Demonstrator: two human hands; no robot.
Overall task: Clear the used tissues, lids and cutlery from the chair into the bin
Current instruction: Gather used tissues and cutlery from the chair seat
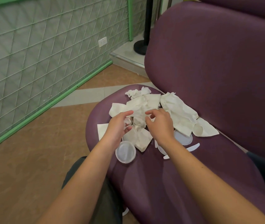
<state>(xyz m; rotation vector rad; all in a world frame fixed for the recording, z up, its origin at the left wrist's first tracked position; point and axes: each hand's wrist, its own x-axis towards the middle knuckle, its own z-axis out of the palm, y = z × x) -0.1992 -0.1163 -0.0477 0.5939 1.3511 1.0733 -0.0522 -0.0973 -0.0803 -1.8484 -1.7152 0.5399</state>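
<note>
Purple upholstery fills the right of our view, a chair (209, 70) whose seat carries the whole mess, with tan floor and a green-netted wall to the left. We have both hands over the pile of tissues (146, 104). Our left hand (118, 125) hangs with its fingers loosely curved and spread, and we cannot tell whether they touch the small crumpled piece just under them. Our right hand (160, 122) has its fingers bent and parted above the middle of the pile, gripping nothing we can see. Between the two hands lies a crumpled tissue. Outward from the fingers we count three round translucent lids: one (125, 151) just below our left wrist, one (183, 137) right of our right wrist, and a third partly hidden under our right forearm. Two white cutlery pieces (193, 147) lie beyond that. We can read no writing.
</note>
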